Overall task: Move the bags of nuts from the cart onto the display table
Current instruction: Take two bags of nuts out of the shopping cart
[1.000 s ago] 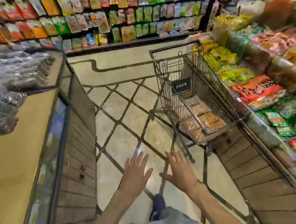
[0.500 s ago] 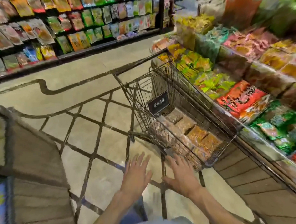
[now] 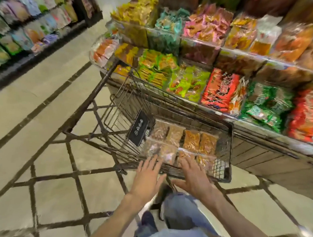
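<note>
Lying open at far left: pale stone floor with dark diamond lines (image 3: 53, 184), running clear up to the dark wire shopping cart (image 3: 104, 81). Pressing close along the cart's right side: tiered display stand of colourful snack packets (image 3: 220, 91), leaving no gap there. Sitting flat in the cart's basket, side by side: clear plastic bags of brown and orange nuts (image 3: 191, 141). Reaching over the near rim: left hand (image 3: 147, 177), fingers spread wide, gripping nothing; right hand (image 3: 194, 177), likewise splayed and empty, fingertips hovering above the nearest bags.
</note>
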`<state>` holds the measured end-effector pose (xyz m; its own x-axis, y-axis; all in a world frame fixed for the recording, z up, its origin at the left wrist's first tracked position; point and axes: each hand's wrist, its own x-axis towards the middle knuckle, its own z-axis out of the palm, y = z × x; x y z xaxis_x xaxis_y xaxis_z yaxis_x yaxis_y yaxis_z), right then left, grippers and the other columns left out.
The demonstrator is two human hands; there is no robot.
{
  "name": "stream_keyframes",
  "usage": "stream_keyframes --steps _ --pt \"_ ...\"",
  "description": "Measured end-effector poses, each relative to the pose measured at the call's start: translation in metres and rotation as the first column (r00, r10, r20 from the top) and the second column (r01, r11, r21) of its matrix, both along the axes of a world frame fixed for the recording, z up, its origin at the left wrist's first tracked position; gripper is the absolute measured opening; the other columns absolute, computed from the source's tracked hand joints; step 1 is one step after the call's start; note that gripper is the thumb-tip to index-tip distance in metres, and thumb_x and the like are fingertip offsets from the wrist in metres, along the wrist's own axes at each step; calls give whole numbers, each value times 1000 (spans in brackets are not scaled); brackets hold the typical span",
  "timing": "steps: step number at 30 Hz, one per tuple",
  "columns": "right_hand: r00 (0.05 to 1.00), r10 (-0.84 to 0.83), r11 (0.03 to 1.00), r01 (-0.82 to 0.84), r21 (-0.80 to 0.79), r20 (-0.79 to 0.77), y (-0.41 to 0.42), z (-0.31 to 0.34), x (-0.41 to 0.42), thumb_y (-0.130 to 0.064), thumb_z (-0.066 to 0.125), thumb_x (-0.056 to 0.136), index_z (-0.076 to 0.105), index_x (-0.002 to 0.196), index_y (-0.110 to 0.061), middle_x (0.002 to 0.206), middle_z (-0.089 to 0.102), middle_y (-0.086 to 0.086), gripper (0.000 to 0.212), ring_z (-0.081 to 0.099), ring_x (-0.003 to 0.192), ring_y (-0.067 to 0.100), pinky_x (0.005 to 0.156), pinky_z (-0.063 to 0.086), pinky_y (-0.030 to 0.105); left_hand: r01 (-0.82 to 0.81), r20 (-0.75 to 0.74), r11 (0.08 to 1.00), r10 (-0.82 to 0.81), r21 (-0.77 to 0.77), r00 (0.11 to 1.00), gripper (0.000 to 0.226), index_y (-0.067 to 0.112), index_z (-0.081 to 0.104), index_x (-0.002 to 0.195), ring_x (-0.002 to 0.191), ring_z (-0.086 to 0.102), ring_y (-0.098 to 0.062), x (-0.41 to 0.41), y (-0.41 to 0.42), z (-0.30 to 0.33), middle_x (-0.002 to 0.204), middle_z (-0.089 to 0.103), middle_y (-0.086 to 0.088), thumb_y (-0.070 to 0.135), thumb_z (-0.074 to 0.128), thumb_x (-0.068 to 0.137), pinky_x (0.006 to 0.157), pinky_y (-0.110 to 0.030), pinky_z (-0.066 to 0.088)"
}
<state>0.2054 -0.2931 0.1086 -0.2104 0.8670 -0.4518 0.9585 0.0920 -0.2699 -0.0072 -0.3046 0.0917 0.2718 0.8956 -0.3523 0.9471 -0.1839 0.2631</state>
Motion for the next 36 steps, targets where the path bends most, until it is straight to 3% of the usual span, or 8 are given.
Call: stream_keyframes --steps 5,9,11,17,21,26,31,36 --pt "995 -98 994 99 -48 26 66 -29 -1 -78 52 94 14 170 -27 176 22 7 99 21 163 28 130 20 52 34 17 993 -33 -113 999 66 26 9 169 163 0 -22 5 87 -23 177 3 0 55 23 111 133 -42 2" --pt "989 -146 986 148 -80 27 120 -59 0 -70 61 94 26 165 -25 166 39 9 91 42 152 33 120 37 50 43 28 985 -38 -166 999 64 22 16 167 162 10 -24 6 154 -57 176 13 -3 53 25 111 132 -42 8" --pt "991 -126 983 131 -131 49 144 -72 1 -64 67 93 20 164 -26 161 43 12 93 48 147 37 117 41 51 51 21 980 -48 -193 999 64 21 20 166 160 18 -26 6 183 -74 173 23 -5 53 25 111 131 -44 15" --pt "977 -205 948 211 -239 51 207 -126 7 -71 53 98 16 169 -26 169 33 10 92 33 156 31 127 31 50 46 -25 963 -54 -266 998 66 24 22 166 160 20 -25 3 254 -148 173 24 -4 57 27 109 131 -44 17" --pt "957 -285 919 287 -271 47 229 -184 12 -79 46 96 15 169 -28 167 37 6 95 36 156 28 127 32 52 -26 34 949 39 -314 999 86 24 27 165 156 30 -26 2 286 -205 170 32 -7 71 16 94 127 -39 26" --pt "923 -385 878 375 -297 29 249 -252 13 -83 41 91 18 167 -26 164 44 6 98 43 152 28 122 41 52 -133 11 931 145 -340 989 63 16 33 162 144 45 -34 6 336 -289 160 43 -15 40 52 107 118 -43 40" --pt "898 -439 838 411 -360 4 260 -293 10 -71 54 98 8 169 -27 165 41 11 96 47 147 34 118 46 53 -283 -112 895 260 -345 959 62 -2 44 152 133 53 -42 15 371 -358 144 56 -26 40 52 107 112 -47 43" --pt "877 -480 825 447 -346 -12 263 -300 6 -63 60 100 14 169 -23 160 47 8 92 48 145 29 117 44 42 -460 -237 787 395 -412 888 55 -2 67 130 129 61 -36 23 390 -401 136 66 -20 41 56 97 105 -44 53"
